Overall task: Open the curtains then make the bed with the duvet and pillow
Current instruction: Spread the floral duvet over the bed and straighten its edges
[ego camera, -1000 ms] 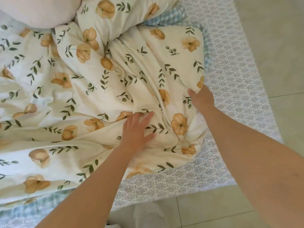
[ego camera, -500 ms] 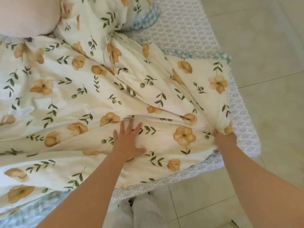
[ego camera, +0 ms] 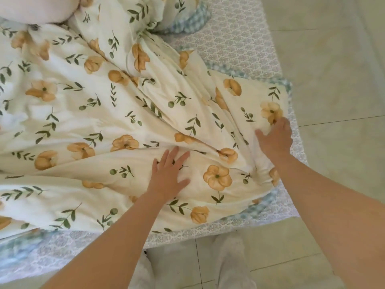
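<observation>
A cream duvet [ego camera: 100, 122] printed with orange flowers and green leaves lies rumpled across the bed, its blue checked underside showing along the edges. My left hand [ego camera: 169, 174] presses flat on it near the foot edge, fingers spread. My right hand [ego camera: 275, 140] rests on the duvet's right corner with fingers apart, thumb out to the left. A pale pink pillow [ego camera: 35, 9] shows at the top left, partly cut off by the frame. The patterned grey-white mattress sheet [ego camera: 235, 40] is bare beyond the duvet's right side.
Pale tiled floor [ego camera: 333, 59] runs along the right and foot of the bed. My legs in white trousers [ego camera: 231, 259] stand close against the foot edge. The mattress corner [ego camera: 300, 161] lies just right of my right hand.
The duvet corner has been drawn further right and toward the foot. My right hand went from gripping the corner to lying open on it. My left hand stayed pressed flat.
</observation>
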The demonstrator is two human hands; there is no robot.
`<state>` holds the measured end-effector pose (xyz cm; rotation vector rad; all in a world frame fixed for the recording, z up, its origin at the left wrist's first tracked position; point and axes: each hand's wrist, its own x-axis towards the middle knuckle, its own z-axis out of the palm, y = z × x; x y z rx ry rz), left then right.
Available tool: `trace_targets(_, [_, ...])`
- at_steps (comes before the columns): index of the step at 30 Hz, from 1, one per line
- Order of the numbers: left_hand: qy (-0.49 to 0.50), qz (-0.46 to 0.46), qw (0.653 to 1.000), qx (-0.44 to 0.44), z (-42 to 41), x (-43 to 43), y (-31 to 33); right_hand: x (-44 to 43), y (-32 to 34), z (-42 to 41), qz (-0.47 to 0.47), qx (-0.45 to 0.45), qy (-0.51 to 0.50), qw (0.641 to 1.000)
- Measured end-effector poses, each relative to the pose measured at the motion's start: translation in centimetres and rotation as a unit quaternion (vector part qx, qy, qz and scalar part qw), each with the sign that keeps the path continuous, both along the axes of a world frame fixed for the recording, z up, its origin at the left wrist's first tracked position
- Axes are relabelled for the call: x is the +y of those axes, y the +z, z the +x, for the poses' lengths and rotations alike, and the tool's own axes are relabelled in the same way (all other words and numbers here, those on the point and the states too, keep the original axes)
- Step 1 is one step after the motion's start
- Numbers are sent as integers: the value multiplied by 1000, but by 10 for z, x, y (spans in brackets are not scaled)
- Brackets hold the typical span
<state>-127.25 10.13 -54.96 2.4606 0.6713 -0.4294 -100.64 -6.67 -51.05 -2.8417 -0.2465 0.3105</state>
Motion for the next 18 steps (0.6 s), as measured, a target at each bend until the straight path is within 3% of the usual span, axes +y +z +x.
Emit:
trace_targets(2, [29,12,999,-11,16,-12,-2,17,0,25,12,-36,66,997])
trace_targets(8, [149,48,988,-14,68,-46,-15,50,-12,108,-52,-5,223,973])
trace_targets(11, [167,70,983,6,78,-54,-21,55,-19,137,-129,67,235,961])
trace_targets(14, [175,82,981,32,87,-64,-22,53,-19,153,-169,81,268,945])
trace_targets(18, [186,76,977,66,98,-72,-19,6,-25,154,-82,129,206,967])
